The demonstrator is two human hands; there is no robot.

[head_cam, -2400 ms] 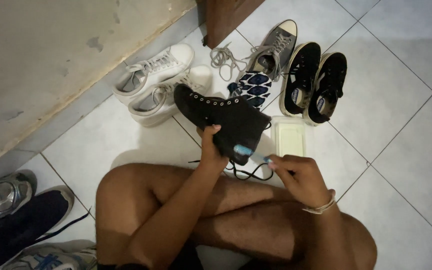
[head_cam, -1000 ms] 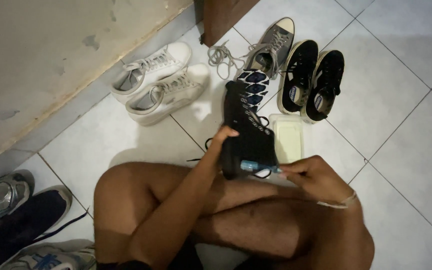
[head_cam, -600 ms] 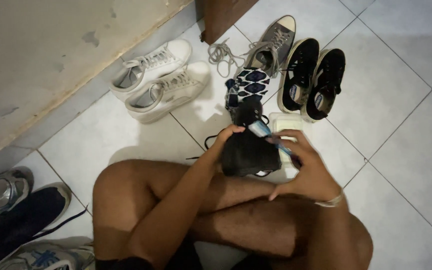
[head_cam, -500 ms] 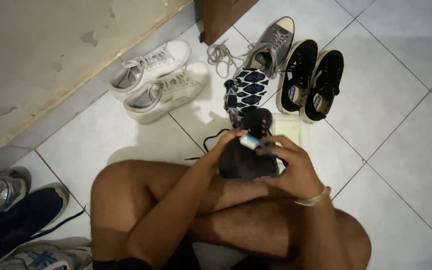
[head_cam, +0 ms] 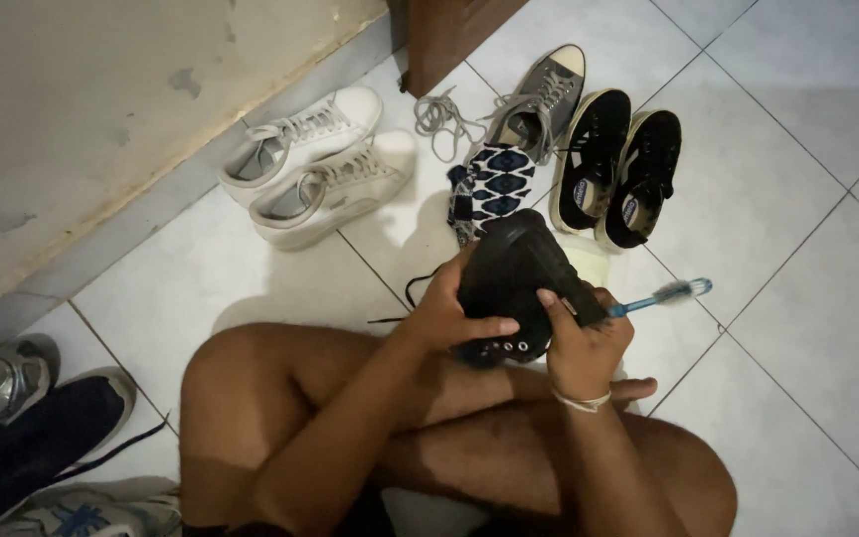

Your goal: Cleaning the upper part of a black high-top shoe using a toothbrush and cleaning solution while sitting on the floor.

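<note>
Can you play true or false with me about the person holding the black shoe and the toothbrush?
1. Both hands are on the black shoe. True.
2. The left hand holds the toothbrush. False: the right hand holds it, bristles pointing away from the shoe.
3. Two white sneakers lie by the wall. True.
4. The toothbrush is red. False: its handle is blue.
5. A pair of black low shoes stands on the tiled floor. True.

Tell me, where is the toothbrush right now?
The blue toothbrush sticks out to the right from the right hand, which also grips the black shoe, just below the black sneaker pair.
</note>
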